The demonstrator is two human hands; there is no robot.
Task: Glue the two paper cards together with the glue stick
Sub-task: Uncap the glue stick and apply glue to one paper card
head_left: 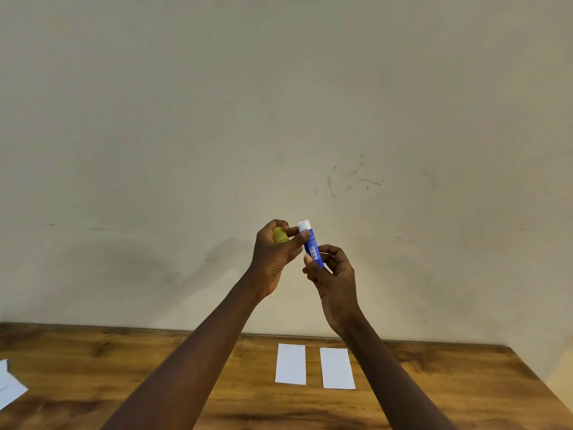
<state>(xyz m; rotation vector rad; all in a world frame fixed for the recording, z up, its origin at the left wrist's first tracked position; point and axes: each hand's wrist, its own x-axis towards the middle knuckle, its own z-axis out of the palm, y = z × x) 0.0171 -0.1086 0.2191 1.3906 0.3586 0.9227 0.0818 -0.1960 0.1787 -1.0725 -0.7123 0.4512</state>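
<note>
I hold both hands up in front of the wall, well above the table. My right hand [336, 279] grips the lower end of a blue glue stick [311, 243], which stands nearly upright with its white glue tip bare at the top. My left hand [273, 259] is closed around the yellow cap [280, 235], and its thumb touches the stick's upper body. Two white paper cards lie flat side by side on the wooden table [124, 361], the left card [290, 364] and the right card [337, 368], a small gap between them.
A white sheet of paper [9, 384] lies at the table's left edge, partly out of view. A plain beige wall [279, 103] rises right behind the table. The table's right edge slants off toward the lower right corner.
</note>
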